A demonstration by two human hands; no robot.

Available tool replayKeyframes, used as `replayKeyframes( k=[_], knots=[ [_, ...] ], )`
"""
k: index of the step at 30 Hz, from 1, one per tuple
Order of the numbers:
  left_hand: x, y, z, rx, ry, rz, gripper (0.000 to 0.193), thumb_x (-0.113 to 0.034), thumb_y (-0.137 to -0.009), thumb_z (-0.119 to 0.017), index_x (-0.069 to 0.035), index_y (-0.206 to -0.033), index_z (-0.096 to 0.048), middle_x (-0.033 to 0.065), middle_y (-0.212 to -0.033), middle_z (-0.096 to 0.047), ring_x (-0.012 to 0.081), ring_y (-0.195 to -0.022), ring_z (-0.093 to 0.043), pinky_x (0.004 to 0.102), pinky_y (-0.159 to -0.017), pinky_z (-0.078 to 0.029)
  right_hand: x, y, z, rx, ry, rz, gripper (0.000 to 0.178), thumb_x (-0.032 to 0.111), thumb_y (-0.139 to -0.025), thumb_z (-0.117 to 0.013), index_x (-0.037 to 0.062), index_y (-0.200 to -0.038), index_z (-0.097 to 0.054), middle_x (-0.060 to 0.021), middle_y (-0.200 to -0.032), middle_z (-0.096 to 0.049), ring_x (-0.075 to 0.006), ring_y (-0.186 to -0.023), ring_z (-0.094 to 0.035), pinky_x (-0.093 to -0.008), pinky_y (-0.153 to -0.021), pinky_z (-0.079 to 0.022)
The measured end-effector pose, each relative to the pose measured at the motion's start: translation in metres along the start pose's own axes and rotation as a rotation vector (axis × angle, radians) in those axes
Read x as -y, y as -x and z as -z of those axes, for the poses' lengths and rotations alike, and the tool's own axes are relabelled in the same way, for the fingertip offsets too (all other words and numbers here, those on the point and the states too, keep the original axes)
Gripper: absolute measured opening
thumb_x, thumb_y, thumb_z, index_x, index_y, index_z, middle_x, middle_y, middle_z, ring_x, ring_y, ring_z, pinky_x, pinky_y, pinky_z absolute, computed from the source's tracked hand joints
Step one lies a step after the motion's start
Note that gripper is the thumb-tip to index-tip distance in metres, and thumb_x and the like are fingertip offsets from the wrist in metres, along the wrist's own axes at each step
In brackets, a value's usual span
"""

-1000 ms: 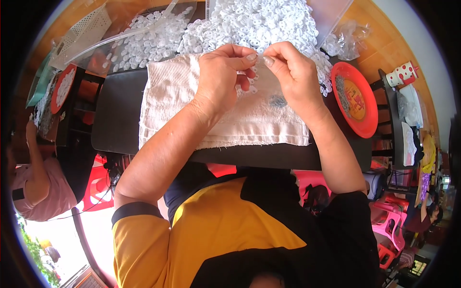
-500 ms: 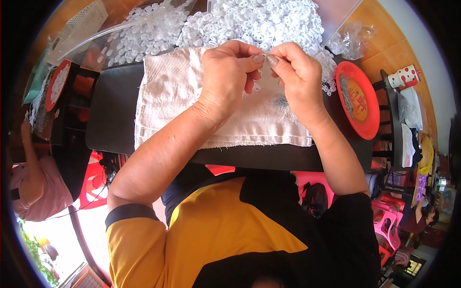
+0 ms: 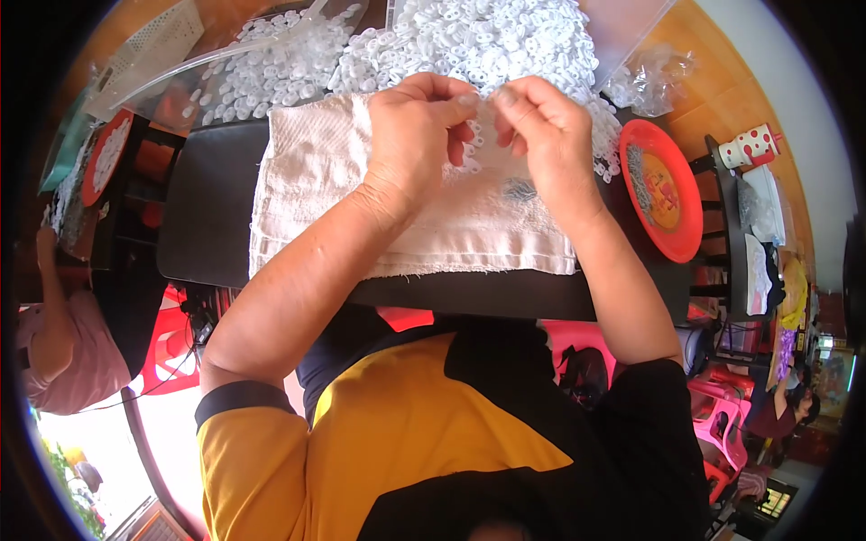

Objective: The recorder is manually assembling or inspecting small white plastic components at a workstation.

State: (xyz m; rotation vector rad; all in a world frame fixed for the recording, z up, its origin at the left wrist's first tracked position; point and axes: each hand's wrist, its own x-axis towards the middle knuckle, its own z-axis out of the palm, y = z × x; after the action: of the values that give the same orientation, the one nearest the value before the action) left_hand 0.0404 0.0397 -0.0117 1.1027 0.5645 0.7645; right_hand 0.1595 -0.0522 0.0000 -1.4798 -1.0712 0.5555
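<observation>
Over a cream towel [image 3: 316, 207] on a dark table, both hands are raised with their fingertips close together. My left hand [image 3: 410, 126] pinches with thumb and forefinger, and small white plastic rings [image 3: 473, 158] hang below its fingers. Thumb and forefinger of my right hand [image 3: 546, 117] are pressed together; whatever lies between them is too small to make out. Just beyond the hands is a large heap of white oval plastic pieces [image 3: 487, 45]. A small patch of grey bits [image 3: 520, 189] lies on the towel under my right hand.
A red plate [image 3: 686, 225] with grey bits stands at the right, near a crumpled clear bag [image 3: 649, 77]. Farther right is a spotted cup [image 3: 750, 147]. At the left, a person in pink [image 3: 77, 352] sits by another red dish [image 3: 106, 158].
My fingertips have drawn slightly apart, and more of the white rings shows below my left fingers. The whole view has shifted a little.
</observation>
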Motion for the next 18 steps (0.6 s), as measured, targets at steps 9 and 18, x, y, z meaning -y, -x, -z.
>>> replayKeyframes(
  k=[9,18],
  knots=[
    [-0.005,-0.017,0.012,-0.170,0.178,-0.017,0.002,0.005,-0.084,-0.061,0.004,-0.085,-0.060,0.0099,-0.073,-0.062,0.0141,-0.052,-0.054,0.0265,-0.040,-0.039,-0.030,-0.037,0.052,-0.029,0.659,0.126,0.008,0.005,-0.085,-0.063,0.0030,-0.092,-0.066,0.0007,-0.067,-0.060,-0.0061,-0.059,-0.049,-0.0230,-0.055,-0.039],
    [-0.004,-0.016,0.013,-0.139,0.129,-0.013,0.002,0.004,-0.083,-0.062,0.005,-0.085,-0.062,0.0103,-0.070,-0.062,0.0132,-0.050,-0.053,0.0262,-0.040,-0.038,-0.015,-0.036,0.028,0.265,1.302,0.471,0.018,-0.001,-0.081,-0.053,0.0069,-0.092,-0.066,-0.0105,-0.086,-0.065,-0.0339,-0.079,-0.065,-0.0427,-0.069,-0.051]
  ],
)
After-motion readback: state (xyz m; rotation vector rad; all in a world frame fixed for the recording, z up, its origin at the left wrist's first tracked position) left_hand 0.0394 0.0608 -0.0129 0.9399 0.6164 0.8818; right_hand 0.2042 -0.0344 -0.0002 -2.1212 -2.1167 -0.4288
